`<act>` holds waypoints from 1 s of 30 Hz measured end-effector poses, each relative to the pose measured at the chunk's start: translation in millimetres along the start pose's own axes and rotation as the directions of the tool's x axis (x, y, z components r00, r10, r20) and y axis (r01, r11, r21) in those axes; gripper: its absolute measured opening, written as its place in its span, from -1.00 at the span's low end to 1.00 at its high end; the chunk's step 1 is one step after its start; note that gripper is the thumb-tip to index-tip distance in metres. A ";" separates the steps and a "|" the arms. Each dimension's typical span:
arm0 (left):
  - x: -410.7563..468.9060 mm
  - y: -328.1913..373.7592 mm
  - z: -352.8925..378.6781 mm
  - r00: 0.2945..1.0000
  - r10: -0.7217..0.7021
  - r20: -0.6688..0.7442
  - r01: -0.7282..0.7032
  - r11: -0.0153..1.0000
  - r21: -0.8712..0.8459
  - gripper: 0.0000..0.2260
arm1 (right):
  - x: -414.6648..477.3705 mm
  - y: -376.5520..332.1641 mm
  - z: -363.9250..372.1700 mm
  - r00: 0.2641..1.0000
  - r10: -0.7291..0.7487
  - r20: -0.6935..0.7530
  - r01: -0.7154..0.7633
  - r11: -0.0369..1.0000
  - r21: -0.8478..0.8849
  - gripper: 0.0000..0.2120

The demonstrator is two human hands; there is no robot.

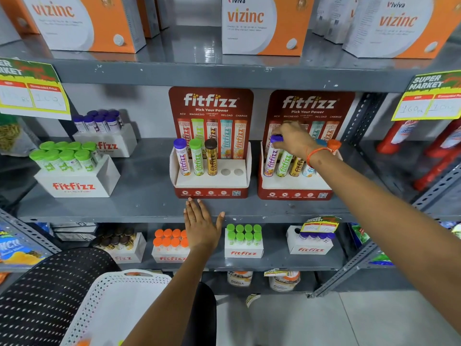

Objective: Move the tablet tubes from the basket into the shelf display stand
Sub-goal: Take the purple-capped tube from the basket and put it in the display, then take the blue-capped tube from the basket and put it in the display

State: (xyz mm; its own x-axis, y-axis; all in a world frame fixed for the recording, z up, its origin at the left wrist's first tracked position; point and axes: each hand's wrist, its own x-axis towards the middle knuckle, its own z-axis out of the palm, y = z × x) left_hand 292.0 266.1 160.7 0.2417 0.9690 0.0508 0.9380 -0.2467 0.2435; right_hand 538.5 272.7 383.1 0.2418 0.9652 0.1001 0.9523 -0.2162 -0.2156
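Note:
Two red display stands sit on the middle shelf. The left stand holds a purple-capped tube, a green-capped tube and a brown-capped tube, with two empty holes at its right. The right stand holds several tubes. My right hand grips the cap of its leftmost purple-capped tube, which leans in its hole. My left hand rests flat with fingers spread on the shelf's front edge below the left stand. The white perforated basket sits at the bottom left.
White boxes of green-capped and purple-capped tubes stand left on the same shelf. More tube boxes fill the shelf below. Orange cartons line the top shelf. Red bottles lie at the right. A black perforated chair back is beside the basket.

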 end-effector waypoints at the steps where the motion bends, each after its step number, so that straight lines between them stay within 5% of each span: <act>1: 0.2 0.1 0.3 1.000 -0.001 -0.002 0.001 1.000 0.002 -0.12 | 0.3 1.5 3.4 1.000 0.003 -0.001 -0.003 1.000 -0.019 -0.66; 7: 0.0 0.7 0.6 1.000 -0.013 -0.002 0.013 1.000 0.020 -0.21 | -1.0 2.0 21.0 1.000 0.011 -0.029 -0.016 0.981 -0.191 -0.44; 11: -0.1 -4.0 -5.3 1.000 0.003 0.001 -0.003 0.999 -0.048 -0.25 | -33.7 -41.1 50.5 0.945 -0.100 -0.312 0.129 0.989 0.075 -0.45; 15: -21.4 -31.3 -14.7 0.986 -0.054 -0.156 0.027 0.985 -0.172 -0.27 | -71.7 -100.0 114.7 0.932 -0.148 -0.331 0.277 0.879 0.388 -0.54; 19: -82.1 -92.3 -7.5 0.939 -0.203 -0.279 0.144 0.965 -0.220 -0.38 | -110.6 -164.3 192.4 0.945 -0.262 -0.193 0.325 0.795 0.513 -0.61; 23: -163.1 -157.0 17.5 0.843 -0.476 -0.251 0.415 0.872 -0.261 -0.40 | -152.7 -228.3 267.0 0.897 -0.439 0.047 0.338 0.751 0.568 -0.59; 25: -187.3 -163.9 22.8 0.831 -0.505 -0.235 0.460 0.860 -0.223 -0.41 | -166.5 -236.0 291.6 0.868 -0.473 0.148 0.326 0.769 0.550 -0.62; 27: -246.1 -209.5 39.5 0.695 -0.695 -0.181 0.651 0.716 -0.252 -0.40 | -206.2 -287.5 342.7 0.716 -0.631 0.297 0.399 0.720 0.567 -0.64; 30: -279.3 -221.7 50.6 0.653 -0.746 -0.130 0.716 0.664 -0.216 -0.41 | -226.5 -297.8 364.9 0.580 -0.688 0.436 0.450 0.717 0.533 -0.68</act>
State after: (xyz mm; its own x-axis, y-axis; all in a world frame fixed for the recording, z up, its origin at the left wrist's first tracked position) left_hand 29.1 49.7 43.5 -0.5739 0.8186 -0.0226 0.7426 0.5319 0.4070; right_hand 132.2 172.2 70.2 -0.5962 0.7728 -0.2176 0.6923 0.3575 -0.6268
